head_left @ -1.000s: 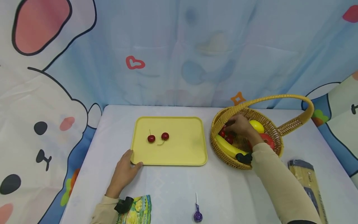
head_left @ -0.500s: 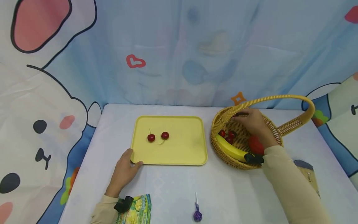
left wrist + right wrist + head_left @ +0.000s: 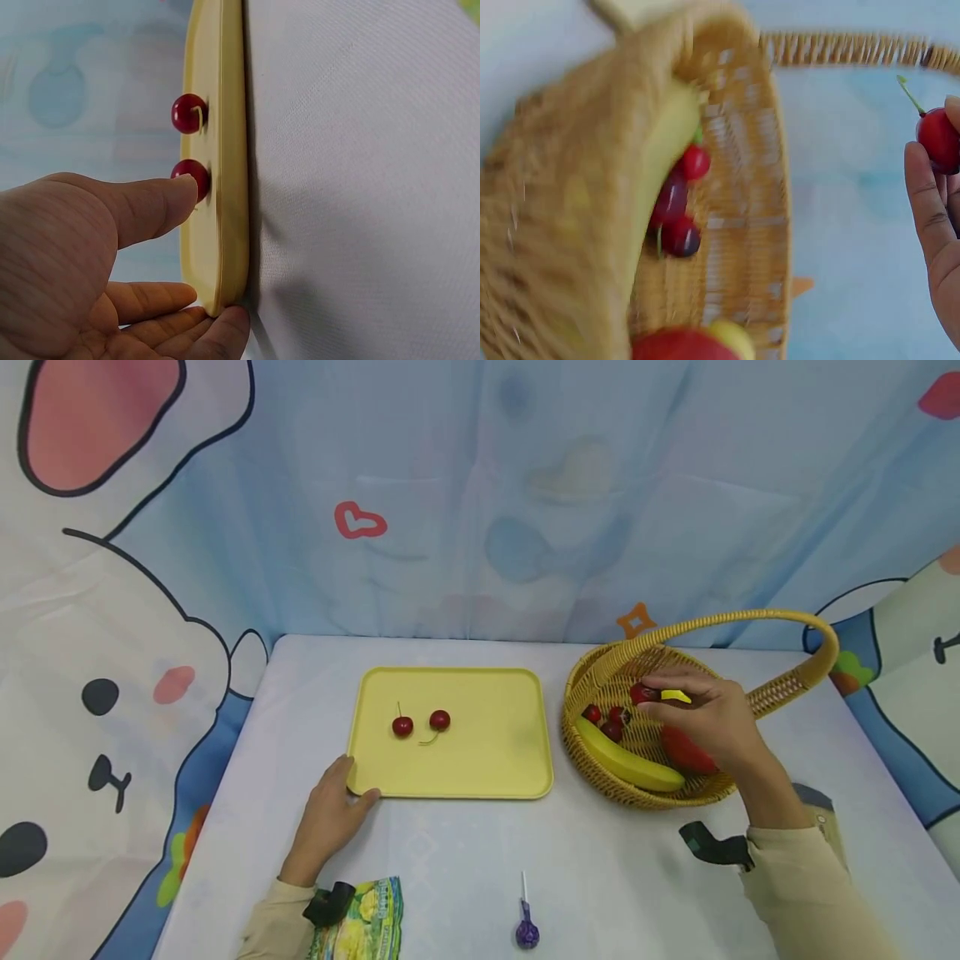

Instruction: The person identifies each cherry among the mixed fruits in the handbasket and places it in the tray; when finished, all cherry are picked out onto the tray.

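Note:
My right hand (image 3: 708,714) pinches a dark red cherry (image 3: 643,693) between thumb and fingertips, over the wicker basket (image 3: 581,777). In the right wrist view the pinched cherry (image 3: 936,139) shows a green stem pointing up. Below it in the basket lie three more cherries (image 3: 611,730), a banana (image 3: 633,768) and a red fruit (image 3: 684,752), with a lemon (image 3: 677,697) mostly hidden behind my fingers. My left hand (image 3: 330,810) rests at the near left corner of the yellow tray (image 3: 480,777), fingertips touching its edge. Two cherries (image 3: 402,726) lie on the tray.
The basket's tall handle (image 3: 750,617) arches over its far right side. A purple lollipop (image 3: 527,933) lies at the front. A green and yellow packet (image 3: 367,918) is beside my left sleeve, and a tan package (image 3: 821,810) lies partly behind my right arm.
My right hand has drawn back toward the right and up out of the basket with a cherry in its fingertips. My left hand has stayed at the tray corner.

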A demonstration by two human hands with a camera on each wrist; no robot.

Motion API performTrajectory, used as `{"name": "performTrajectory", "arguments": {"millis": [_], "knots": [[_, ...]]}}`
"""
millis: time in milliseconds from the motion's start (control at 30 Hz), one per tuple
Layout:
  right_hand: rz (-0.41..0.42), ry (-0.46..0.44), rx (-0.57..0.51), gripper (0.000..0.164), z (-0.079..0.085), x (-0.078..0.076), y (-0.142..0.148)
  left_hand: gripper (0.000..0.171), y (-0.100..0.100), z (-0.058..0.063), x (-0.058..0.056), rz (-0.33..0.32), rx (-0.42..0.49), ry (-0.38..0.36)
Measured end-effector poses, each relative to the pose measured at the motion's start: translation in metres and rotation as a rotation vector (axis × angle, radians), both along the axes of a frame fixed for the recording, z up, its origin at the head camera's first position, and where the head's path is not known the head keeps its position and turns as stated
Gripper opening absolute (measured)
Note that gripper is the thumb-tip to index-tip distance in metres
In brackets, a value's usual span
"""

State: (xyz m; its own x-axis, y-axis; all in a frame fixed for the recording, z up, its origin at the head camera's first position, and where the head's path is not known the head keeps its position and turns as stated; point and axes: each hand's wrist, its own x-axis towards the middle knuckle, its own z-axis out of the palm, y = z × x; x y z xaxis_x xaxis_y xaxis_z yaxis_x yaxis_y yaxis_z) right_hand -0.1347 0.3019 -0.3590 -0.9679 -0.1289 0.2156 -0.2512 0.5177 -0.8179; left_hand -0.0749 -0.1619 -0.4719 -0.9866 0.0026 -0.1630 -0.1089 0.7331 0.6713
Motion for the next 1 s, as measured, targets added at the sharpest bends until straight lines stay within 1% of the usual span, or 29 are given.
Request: {"name": "performTrajectory", "arguments": {"millis": [100, 233, 300, 400, 533, 600, 700, 800, 1000], "knots": [[0.053, 0.045, -0.083, 0.034, 0.001, 0.014, -0.017, 0.071, 0.0, 0.001, -0.001, -0.001, 0.009, 0.007], [0.135, 0.054, -0.161, 0.032, -0.005, 0.03, -0.043, 0.07, 0.002, 0.001, -0.002, -0.007, 0.014, 0.021], [0.162, 0.046, -0.19, 0.031, -0.01, 0.035, -0.056, 0.07, 0.002, 0.001, -0.003, -0.01, 0.011, 0.03], [0.177, 0.04, -0.215, 0.03, -0.016, 0.038, -0.072, 0.069, 0.004, 0.001, -0.004, -0.013, 0.01, 0.037], [0.197, 0.016, -0.295, 0.031, -0.025, 0.034, -0.09, 0.069, 0.005, 0.001, -0.005, 0.0, 0.019, 0.035], [0.211, -0.011, -0.328, 0.032, -0.032, 0.031, -0.098, 0.07, 0.005, 0.001, -0.004, 0.005, 0.022, 0.028], [0.22, -0.064, -0.357, 0.033, -0.041, 0.025, -0.111, 0.069, 0.004, 0.0, -0.004, 0.009, 0.022, 0.037], [0.218, -0.1, -0.36, 0.032, -0.049, 0.019, -0.123, 0.07, 0.004, 0.0, -0.003, 0.014, 0.024, 0.031], [0.214, -0.113, -0.3, 0.031, -0.065, 0.0, -0.146, 0.07, 0.003, 0.0, -0.001, 0.023, 0.011, 0.034]]}}
